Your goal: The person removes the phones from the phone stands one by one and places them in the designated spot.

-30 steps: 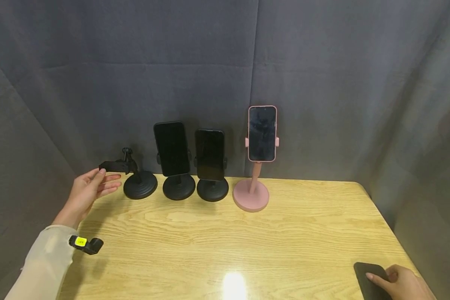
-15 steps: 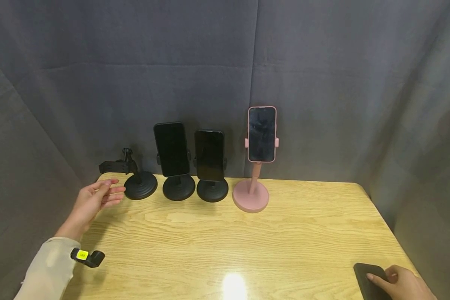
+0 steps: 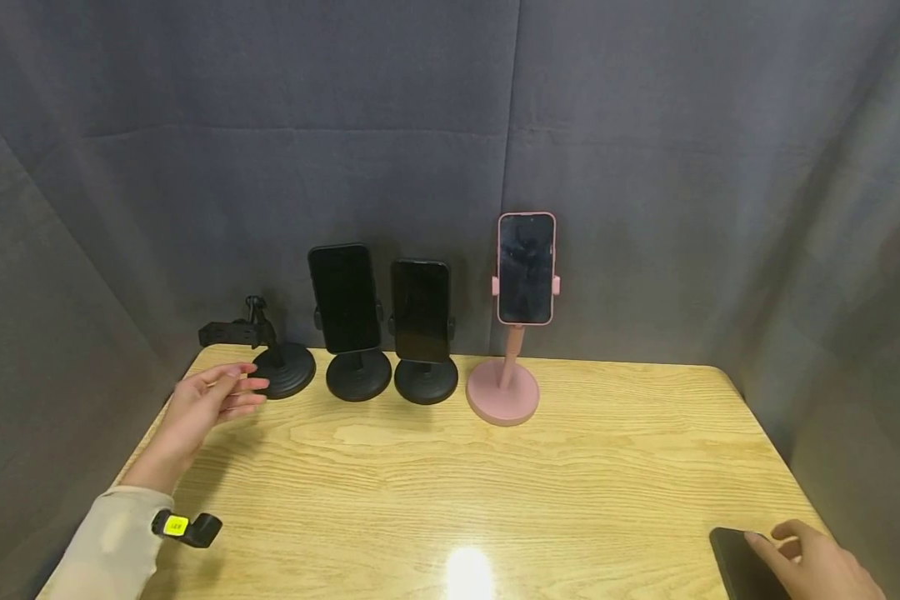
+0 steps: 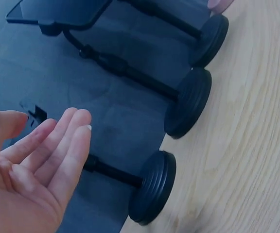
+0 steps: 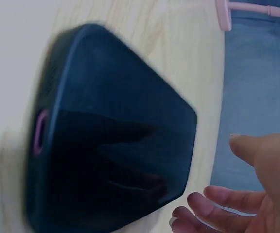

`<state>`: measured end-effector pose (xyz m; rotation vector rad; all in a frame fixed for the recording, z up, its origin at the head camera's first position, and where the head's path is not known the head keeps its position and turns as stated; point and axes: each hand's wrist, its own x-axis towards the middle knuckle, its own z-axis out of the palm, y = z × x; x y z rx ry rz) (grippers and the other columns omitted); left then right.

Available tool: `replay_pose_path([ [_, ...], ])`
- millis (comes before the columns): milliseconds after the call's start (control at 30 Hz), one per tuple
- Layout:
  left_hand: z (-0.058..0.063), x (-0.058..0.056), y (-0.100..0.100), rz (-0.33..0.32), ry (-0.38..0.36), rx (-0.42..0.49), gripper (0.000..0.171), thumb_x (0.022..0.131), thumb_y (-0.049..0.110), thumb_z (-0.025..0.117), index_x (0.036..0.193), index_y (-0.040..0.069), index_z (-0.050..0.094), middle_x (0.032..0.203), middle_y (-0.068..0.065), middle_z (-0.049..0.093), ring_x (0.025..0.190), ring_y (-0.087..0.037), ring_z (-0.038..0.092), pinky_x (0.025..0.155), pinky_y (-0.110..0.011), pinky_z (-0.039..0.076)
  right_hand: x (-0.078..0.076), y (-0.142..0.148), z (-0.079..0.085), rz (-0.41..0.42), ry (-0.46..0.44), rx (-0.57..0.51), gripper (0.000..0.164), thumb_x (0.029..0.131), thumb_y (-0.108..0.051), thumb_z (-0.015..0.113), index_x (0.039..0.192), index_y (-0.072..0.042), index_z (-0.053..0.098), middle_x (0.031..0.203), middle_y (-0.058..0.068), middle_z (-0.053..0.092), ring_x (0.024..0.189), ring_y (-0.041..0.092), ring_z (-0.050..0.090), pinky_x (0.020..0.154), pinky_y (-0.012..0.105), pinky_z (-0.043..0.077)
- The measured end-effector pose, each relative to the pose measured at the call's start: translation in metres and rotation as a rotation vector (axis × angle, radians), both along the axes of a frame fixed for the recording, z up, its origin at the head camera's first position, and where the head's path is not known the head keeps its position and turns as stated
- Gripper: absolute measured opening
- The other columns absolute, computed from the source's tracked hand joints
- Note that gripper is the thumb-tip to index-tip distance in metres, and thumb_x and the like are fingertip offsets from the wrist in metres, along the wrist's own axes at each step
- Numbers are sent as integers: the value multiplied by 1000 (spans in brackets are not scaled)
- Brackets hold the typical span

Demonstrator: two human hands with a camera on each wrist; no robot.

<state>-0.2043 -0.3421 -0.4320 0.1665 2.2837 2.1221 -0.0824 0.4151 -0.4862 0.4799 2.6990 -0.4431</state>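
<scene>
My left hand (image 3: 202,408) is held with loosely extended fingers, below the sideways-tipped clamp (image 3: 228,333) of the leftmost black phone stand (image 3: 288,371). Nothing is in its palm, as the left wrist view shows, and its fingertips overlap that stand's round base (image 4: 154,189). At the lower right, a dark phone (image 5: 106,131) lies screen up on the table, the fingers mirrored in its glass. My right hand (image 3: 817,562) hovers at its right side, thumb and fingers spread apart and off the phone in the right wrist view.
Two black stands hold upright phones, one phone (image 3: 345,300) beside another (image 3: 422,308). A pink stand (image 3: 502,392) carries a pink-cased phone (image 3: 526,267). All stand along the table's (image 3: 570,467) back edge, before a grey curtain (image 3: 682,167).
My left hand has let go of the leftmost stand's clamp and moved down and to the right. My right hand has released the phone, its fingers now raised off it.
</scene>
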Motion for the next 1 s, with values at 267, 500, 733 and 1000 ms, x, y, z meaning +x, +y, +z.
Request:
replay_pose_path([
  [267, 5, 9, 16, 7, -2, -82, 41, 110, 26, 45, 138, -3, 48, 103, 19, 75, 90, -4, 75, 79, -18, 60, -2, -28, 14, 56, 95, -15, 81, 99, -67, 44, 123, 10, 57, 105, 22, 73, 86, 34, 71, 69, 49, 54],
  [500, 5, 16, 31, 3, 5, -69, 37, 109, 30, 48, 132, 3, 55, 104, 19, 75, 92, -4, 75, 80, -19, 61, -3, -51, 20, 86, 156, -73, 74, 100, -62, 48, 123, 7, 60, 107, 21, 74, 89, 33, 72, 70, 46, 57],
  [733, 3, 21, 45, 4, -26, -123, 49, 108, 33, 48, 142, -2, 47, 109, 18, 73, 96, -4, 74, 83, -20, 60, -5, -74, 25, 116, 161, -121, 70, 101, -60, 50, 126, 5, 60, 108, 15, 75, 92, 30, 73, 71, 46, 58],
  [1000, -2, 24, 56, -22, -14, -109, 47, 109, 31, 47, 146, 3, 41, 112, 20, 70, 98, -4, 74, 83, -19, 60, -7, -103, 25, 147, 180, -164, 65, 101, -56, 53, 129, 3, 60, 116, 21, 73, 94, 31, 73, 70, 45, 59],
])
